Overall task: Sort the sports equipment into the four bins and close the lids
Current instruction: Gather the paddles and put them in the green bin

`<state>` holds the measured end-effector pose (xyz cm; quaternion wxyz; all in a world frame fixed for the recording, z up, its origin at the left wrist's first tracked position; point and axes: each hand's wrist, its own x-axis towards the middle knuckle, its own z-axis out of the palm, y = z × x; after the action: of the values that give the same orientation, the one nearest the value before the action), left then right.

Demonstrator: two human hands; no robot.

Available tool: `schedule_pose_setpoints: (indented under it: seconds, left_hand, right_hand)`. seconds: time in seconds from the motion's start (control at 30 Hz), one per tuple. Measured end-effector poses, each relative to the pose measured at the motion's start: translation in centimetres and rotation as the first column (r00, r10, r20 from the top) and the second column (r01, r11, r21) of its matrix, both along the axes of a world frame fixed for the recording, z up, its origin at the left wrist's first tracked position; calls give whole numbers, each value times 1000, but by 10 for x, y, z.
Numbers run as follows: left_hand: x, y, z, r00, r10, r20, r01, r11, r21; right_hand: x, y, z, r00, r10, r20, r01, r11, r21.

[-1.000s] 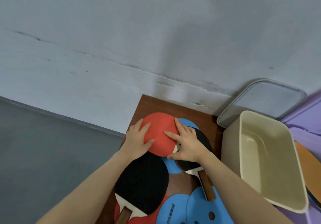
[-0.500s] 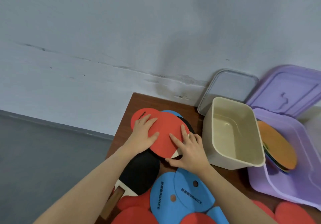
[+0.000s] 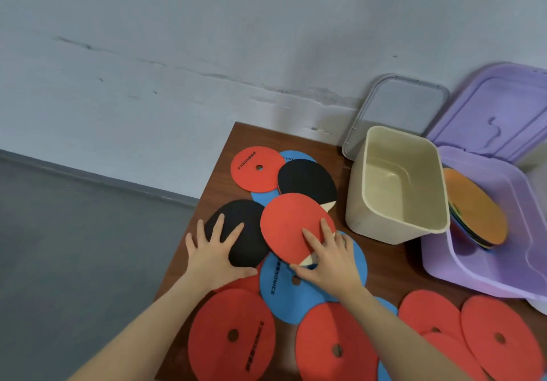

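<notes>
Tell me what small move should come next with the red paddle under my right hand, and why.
Probably curl the right hand round the red-faced table tennis paddle and lift it toward the empty cream plastic bin. The fingers lie flat on it, not gripping; the paddle overlaps a blue flat disc, and the bin stands open beside it.

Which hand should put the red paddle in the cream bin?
Probably the right hand. It already rests on the red paddle near its handle, on the side nearest the empty cream bin. The left hand lies flat on a black paddle, farther away.
</notes>
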<state>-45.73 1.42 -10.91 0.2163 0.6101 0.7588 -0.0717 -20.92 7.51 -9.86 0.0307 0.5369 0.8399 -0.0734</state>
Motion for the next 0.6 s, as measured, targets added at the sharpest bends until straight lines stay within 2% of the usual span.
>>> schedule_pose_setpoints:
  seconds: [0.13,0.27,0.5,0.6]
  left_hand:
    - [-1,2,2,1000,10,-3,-10,999,-37]
    - [-5,-5,-2,999,-40,-22,40,999,-7]
    - [-6,-3,-6,995,18,96,-22,999,40]
    - [-9,-7,-3,989,23,149,-42,991,124]
  right_hand:
    - [-3,-1,-5,999,-38,-3,38,999,11]
    - [-1,6,-10,999,-13,39,16,996,-86]
    - [0,12,-10,1000,-12,-11,11,994,-110]
    - [0,8,-3,997,-30,-64,25,996,-80]
